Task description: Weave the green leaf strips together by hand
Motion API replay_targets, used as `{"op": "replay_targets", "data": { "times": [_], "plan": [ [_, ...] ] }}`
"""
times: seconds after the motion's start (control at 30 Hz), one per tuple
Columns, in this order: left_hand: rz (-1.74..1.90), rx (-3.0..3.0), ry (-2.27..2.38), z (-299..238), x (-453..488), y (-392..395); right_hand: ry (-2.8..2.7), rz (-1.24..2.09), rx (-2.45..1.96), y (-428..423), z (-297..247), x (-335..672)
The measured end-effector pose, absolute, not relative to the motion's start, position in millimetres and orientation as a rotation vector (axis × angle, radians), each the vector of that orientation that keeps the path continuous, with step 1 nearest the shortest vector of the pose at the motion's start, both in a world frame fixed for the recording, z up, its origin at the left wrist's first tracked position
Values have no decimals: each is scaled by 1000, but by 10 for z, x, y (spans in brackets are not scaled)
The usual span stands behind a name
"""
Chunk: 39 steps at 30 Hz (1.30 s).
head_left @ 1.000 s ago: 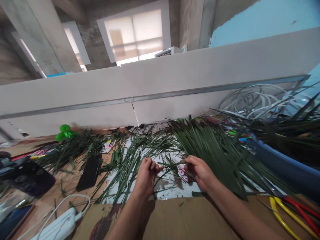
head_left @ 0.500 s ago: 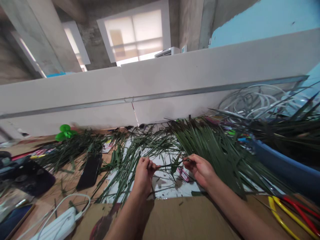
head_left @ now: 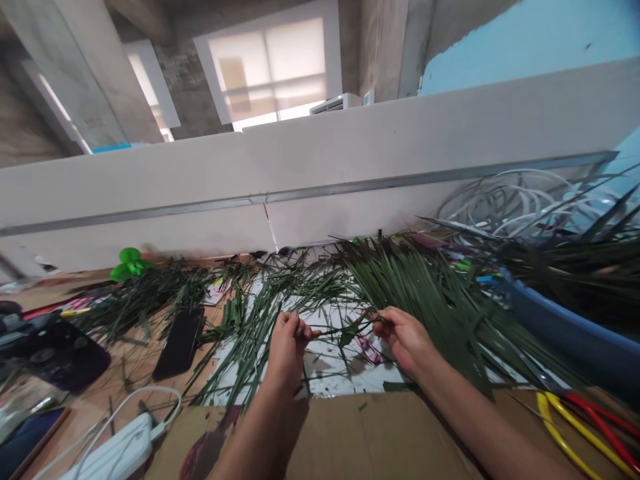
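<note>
Both my hands pinch one thin green leaf strip [head_left: 345,328] stretched between them above the table. My left hand [head_left: 289,347] is closed on its left end. My right hand [head_left: 404,337] is closed on its right end, where a short leaf piece hangs down. Under them lies white paper [head_left: 330,370] strewn with cut leaf bits. A thick pile of long green leaf strips [head_left: 425,293] lies just right of my right hand.
A cardboard sheet [head_left: 360,433] covers the near edge. A black phone [head_left: 180,341], a white charger with cable [head_left: 120,450] and a dark purple object [head_left: 55,357] lie left. A blue tub [head_left: 565,320] of leaves, coiled white strips [head_left: 520,203] and red and yellow handles [head_left: 590,427] are right. A white partition [head_left: 300,180] stands behind.
Both hands have risen slightly and moved a little apart, pulling the leaf strip taut between them. Nothing else has moved.
</note>
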<state>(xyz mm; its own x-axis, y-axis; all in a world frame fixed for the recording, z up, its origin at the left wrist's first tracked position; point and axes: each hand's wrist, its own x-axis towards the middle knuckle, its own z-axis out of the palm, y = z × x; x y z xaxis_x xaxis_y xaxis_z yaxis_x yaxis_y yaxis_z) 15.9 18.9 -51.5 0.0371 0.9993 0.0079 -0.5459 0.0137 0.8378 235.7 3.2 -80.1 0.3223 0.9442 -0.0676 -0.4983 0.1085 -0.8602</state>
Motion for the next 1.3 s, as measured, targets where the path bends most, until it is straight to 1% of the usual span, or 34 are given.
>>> {"op": "replay_targets", "data": {
  "times": [0.1,0.23,0.43,0.63,0.73,0.83,0.97,1.07,1.2,1.3],
  "plan": [
    [1327,875,747,-483,115,192,-655,1169,-966,-3,-693,2387],
    [1092,1027,783,-446,64,200,-781,1211,-1009,-46,-572,2415],
    [1033,1399,924,-498,159,150,-923,1286,-957,-95,-529,2365],
    [844,1844,848,-718,332,37,-898,1361,-876,-157,-464,2308],
    [822,2096,867,-760,384,-12,-822,1408,-790,-161,-456,2294],
    [863,2207,900,-752,425,-26,-714,1453,-694,-159,-458,2276],
    [1002,2127,857,-682,477,-22,-657,1476,-671,-169,-421,2257],
    [1109,1839,826,-587,494,-17,-709,1402,-719,-180,-373,2256],
    [1099,1355,804,-475,474,-11,-763,1328,-812,-195,-336,2238],
    [1084,1210,828,-439,459,-19,-812,1333,-852,-209,-340,2192]
  ]
}}
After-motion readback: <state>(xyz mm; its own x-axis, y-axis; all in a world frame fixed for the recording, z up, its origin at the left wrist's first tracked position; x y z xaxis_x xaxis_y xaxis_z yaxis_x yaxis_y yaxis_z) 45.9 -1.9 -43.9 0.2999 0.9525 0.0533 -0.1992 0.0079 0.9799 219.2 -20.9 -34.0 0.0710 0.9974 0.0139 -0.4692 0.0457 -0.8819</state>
